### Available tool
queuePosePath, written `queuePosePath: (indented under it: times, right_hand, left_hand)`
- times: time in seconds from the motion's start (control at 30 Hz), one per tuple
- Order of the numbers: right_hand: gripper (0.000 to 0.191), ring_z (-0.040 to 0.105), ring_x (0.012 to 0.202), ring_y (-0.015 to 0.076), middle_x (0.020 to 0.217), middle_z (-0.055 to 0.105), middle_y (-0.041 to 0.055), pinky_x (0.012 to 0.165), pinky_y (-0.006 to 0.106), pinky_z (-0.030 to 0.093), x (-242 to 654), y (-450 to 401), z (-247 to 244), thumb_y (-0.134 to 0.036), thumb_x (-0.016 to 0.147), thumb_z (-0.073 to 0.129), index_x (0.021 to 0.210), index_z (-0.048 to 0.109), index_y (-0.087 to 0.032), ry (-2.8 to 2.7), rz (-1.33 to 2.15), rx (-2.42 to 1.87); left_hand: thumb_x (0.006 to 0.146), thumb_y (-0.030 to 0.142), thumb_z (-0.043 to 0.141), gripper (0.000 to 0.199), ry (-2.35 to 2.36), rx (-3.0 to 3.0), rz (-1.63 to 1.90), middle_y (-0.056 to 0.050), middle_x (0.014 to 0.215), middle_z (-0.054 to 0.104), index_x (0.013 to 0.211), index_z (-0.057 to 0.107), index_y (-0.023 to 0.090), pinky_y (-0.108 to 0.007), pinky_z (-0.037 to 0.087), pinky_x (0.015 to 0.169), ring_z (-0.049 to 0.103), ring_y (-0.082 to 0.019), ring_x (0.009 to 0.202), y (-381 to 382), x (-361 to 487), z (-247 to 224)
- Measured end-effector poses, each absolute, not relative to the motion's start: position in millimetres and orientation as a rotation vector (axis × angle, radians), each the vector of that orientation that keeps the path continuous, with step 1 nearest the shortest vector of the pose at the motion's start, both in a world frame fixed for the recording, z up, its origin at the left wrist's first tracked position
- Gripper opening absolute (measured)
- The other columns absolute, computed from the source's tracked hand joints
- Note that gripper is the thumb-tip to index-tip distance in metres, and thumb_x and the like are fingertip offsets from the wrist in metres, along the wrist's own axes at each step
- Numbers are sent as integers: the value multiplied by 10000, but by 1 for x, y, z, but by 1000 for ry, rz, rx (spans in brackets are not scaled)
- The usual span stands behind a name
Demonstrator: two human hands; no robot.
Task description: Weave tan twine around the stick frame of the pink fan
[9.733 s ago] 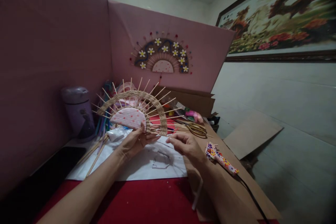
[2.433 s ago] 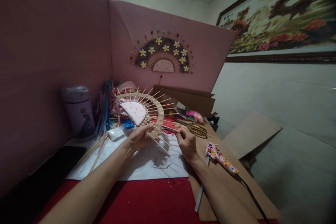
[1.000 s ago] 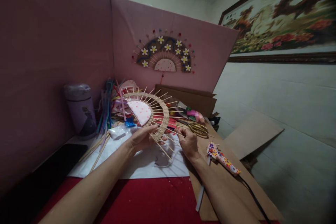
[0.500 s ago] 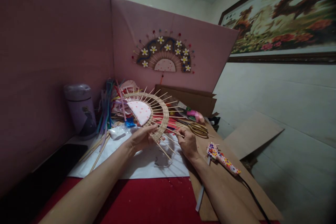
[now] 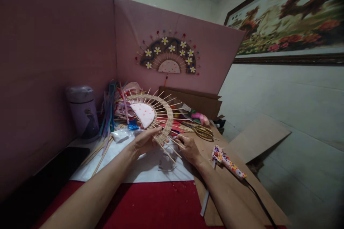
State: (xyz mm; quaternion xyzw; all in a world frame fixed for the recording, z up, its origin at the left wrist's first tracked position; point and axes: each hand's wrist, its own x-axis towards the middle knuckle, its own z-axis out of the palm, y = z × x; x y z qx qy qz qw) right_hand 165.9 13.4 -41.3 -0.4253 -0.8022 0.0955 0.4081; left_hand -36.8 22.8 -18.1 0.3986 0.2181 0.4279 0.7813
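Note:
My left hand [image 5: 147, 141] is closed on the lower rim of a half-made fan, its thumb on the front face. The fan [image 5: 168, 123] has a woven twine band, thin wooden sticks spreading outward, and a white half-round centre [image 5: 144, 115] with pink dots. At the fan's lower right, my right hand [image 5: 190, 149] has its fingers curled around a thin wooden stick [image 5: 177, 144]. Its fingertips are partly hidden behind the sticks.
On the right, a flower-patterned glue gun [image 5: 228, 164] with a cord lies on brown board. Gold-handled scissors [image 5: 202, 132] rest behind my right hand. A purple tumbler [image 5: 84, 114] and pipe cleaners [image 5: 109, 103] stand left. A finished flowered fan [image 5: 172, 48] hangs on the pink panel.
My right hand has shifted slightly down and left along the fan's edge, from one stick to a lower one. My left hand and the fan have stayed in place.

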Motion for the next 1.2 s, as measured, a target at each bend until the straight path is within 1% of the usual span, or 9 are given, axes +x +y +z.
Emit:
queuePosePath:
  times: [0.13,0.23,0.4,0.63,0.73,0.93,1.2]
  right_hand:
    - [216,551,568,133,668,651,27,582,232,380,166,13,-43,-259,849,470,719,627,-186,-2052,218,-1058]
    - [211,560,575,138,671,655,31,578,232,379,166,13,-43,-272,850,474,740,633,-189,-2069,209,-1048]
    - [203,562,562,135,671,660,26,567,224,380,167,14,-44,-236,843,462,756,640,-193,-2080,186,-1052]
    - [198,583,569,145,687,685,29,560,227,375,168,13,-44,-235,835,481,787,671,-208,-2076,135,-1077]
    - [199,585,575,147,686,687,32,560,225,373,167,12,-44,-246,837,486,769,669,-209,-2070,127,-1070]
    - [206,585,586,143,680,683,33,579,223,379,165,10,-41,-254,842,495,736,665,-205,-2103,129,-1127]
    - [211,600,645,147,754,703,46,621,229,395,163,8,-40,-286,857,495,789,679,-206,-2142,131,-1184]
  left_hand:
    - [825,212,546,265,458,859,901,-152,915,680,1060,562,90,-255,506,552,664,-197,708,20,-36,-15]
    - [830,217,539,262,456,883,896,-164,928,678,1061,549,93,-241,500,528,667,-201,713,19,-36,-13]
    - [838,227,528,273,462,893,884,-164,928,679,1073,543,90,-242,509,541,667,-197,710,20,-36,-13]
    - [842,231,520,262,469,901,883,-170,925,680,1058,548,85,-242,506,539,668,-199,710,20,-35,-13]
    - [833,231,533,249,477,896,885,-169,917,681,1029,561,81,-250,506,546,666,-200,711,19,-35,-13]
    - [822,238,550,241,476,885,883,-168,920,679,1003,569,81,-260,506,553,664,-203,708,20,-34,-14]
    - [827,236,544,221,474,869,870,-155,884,685,967,586,71,-256,509,561,662,-196,698,21,-33,-16]
